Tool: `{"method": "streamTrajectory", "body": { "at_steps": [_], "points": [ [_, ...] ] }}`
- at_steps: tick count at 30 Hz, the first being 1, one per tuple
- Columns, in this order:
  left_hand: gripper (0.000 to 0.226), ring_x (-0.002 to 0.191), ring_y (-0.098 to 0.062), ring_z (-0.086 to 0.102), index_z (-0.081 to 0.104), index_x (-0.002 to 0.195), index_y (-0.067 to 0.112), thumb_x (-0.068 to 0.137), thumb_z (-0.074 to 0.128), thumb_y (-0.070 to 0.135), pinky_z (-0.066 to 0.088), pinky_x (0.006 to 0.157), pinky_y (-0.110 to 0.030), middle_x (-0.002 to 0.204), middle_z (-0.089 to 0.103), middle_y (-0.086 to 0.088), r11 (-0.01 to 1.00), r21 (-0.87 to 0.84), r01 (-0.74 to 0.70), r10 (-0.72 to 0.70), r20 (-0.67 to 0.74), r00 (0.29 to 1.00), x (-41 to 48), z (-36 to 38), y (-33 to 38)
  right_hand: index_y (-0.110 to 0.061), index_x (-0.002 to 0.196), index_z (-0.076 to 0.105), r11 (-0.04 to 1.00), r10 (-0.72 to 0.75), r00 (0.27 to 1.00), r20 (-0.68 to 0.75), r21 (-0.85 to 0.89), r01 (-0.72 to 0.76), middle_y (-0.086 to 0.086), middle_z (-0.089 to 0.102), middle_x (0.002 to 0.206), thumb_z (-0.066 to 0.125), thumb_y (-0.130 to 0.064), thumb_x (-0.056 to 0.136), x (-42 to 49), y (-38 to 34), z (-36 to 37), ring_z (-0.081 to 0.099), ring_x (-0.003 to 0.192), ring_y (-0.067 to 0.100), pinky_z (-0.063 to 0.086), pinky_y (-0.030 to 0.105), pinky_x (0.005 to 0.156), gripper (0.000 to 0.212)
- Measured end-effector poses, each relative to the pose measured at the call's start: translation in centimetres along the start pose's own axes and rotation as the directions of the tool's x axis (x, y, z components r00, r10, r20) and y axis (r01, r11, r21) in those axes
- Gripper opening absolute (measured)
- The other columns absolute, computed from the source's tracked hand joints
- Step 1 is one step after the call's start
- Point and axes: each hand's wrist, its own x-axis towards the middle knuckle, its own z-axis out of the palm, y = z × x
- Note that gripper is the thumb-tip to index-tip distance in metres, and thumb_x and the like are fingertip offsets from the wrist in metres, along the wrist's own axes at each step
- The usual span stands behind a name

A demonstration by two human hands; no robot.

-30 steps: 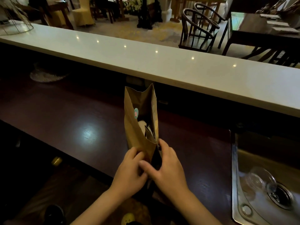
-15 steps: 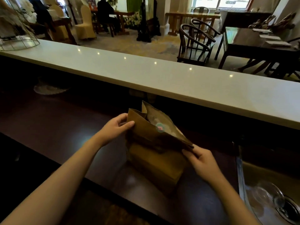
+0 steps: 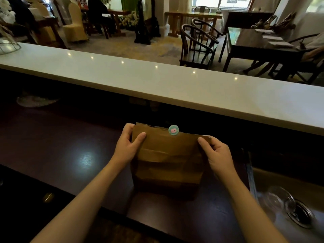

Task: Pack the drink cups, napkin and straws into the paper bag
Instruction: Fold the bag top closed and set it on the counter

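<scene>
Standing upright on the dark bench [image 3: 73,151], the brown paper bag [image 3: 168,165] faces the camera with its top flattened into a straight edge, and both hands are on it. The left hand [image 3: 127,146] clamps the upper left corner, thumb across the front panel and fingers wrapped behind; the right hand [image 3: 216,153] pinches the upper right corner the same way, thumb in front. The two hands sit well apart, one at each end of the top edge. A round teal sticker [image 3: 173,130] with a pink figure sits at the middle of that edge, sticking up just above the paper. The cups, napkin and straws are not visible from here; what is inside the bag cannot be told. Behind the bag runs a long pale counter top [image 3: 175,85], raised above the bench. At the far right a steel sink [image 3: 306,223] holds a clear plastic lid [image 3: 278,199] beside the drain. Beyond the counter, dark wooden chairs [image 3: 199,44] and tables fill the room.
</scene>
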Motion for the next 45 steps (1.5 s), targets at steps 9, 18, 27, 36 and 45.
{"method": "streamTrajectory", "body": {
  "at_steps": [9,18,27,36,45],
  "points": [
    [0.018,0.065,-0.006,0.055,0.055,0.069,0.022,0.085,0.060,0.029,0.046,0.058,-0.023,0.066,0.057,0.008,0.997,0.074,-0.033,0.037,-0.050,0.998,-0.5,-0.3,0.9,-0.015,0.074,0.062,1.000,-0.013,0.991,-0.134,-0.010,0.011,-0.004,0.059,0.065,0.050,-0.023,0.094,-0.1,0.7,1.3,0.056,0.059,0.000,0.048,0.015,0.055,0.025],
    [0.007,0.077,-0.008,0.064,0.067,0.079,0.027,0.075,0.069,0.032,0.053,0.068,-0.021,0.082,0.067,0.008,0.944,0.329,0.003,-0.096,0.269,0.958,1.0,-2.0,3.7,-0.017,0.076,0.059,0.990,-0.044,0.984,-0.175,-0.138,0.020,-0.002,0.058,0.070,0.051,-0.023,0.094,0.5,1.1,1.6,0.054,0.059,-0.004,0.045,0.011,0.054,0.021],
    [0.028,0.065,-0.015,0.057,0.064,0.068,0.009,0.077,0.067,0.036,0.044,0.064,-0.025,0.065,0.058,-0.005,0.938,0.004,0.346,-0.340,0.189,0.921,0.6,-0.8,3.5,-0.002,0.071,0.054,0.982,0.107,0.979,-0.175,-0.136,-0.131,0.007,0.042,0.060,0.051,-0.030,0.094,1.5,0.4,0.9,0.043,0.055,0.014,0.036,0.025,0.052,0.035],
    [0.047,0.085,-0.014,0.068,0.067,0.092,0.026,0.059,0.066,0.060,0.053,0.077,-0.028,0.090,0.072,-0.001,0.926,0.215,0.310,-0.368,0.339,0.866,0.5,-2.0,2.5,0.002,0.085,0.059,0.966,0.248,0.955,-0.164,-0.037,-0.257,0.007,0.049,0.068,0.050,-0.033,0.094,1.7,0.6,1.2,0.049,0.064,0.017,0.040,0.028,0.057,0.037],
    [0.032,0.090,-0.022,0.068,0.070,0.089,0.015,0.073,0.068,0.041,0.053,0.081,-0.033,0.093,0.073,-0.008,0.884,-0.082,0.461,-0.450,0.124,0.884,-1.4,0.0,2.6,-0.013,0.057,0.047,0.962,0.211,0.973,-0.091,-0.158,-0.223,-0.001,0.039,0.052,0.057,-0.028,0.091,1.6,-0.3,0.1,0.039,0.049,0.009,0.032,0.024,0.048,0.038]
  ]
}}
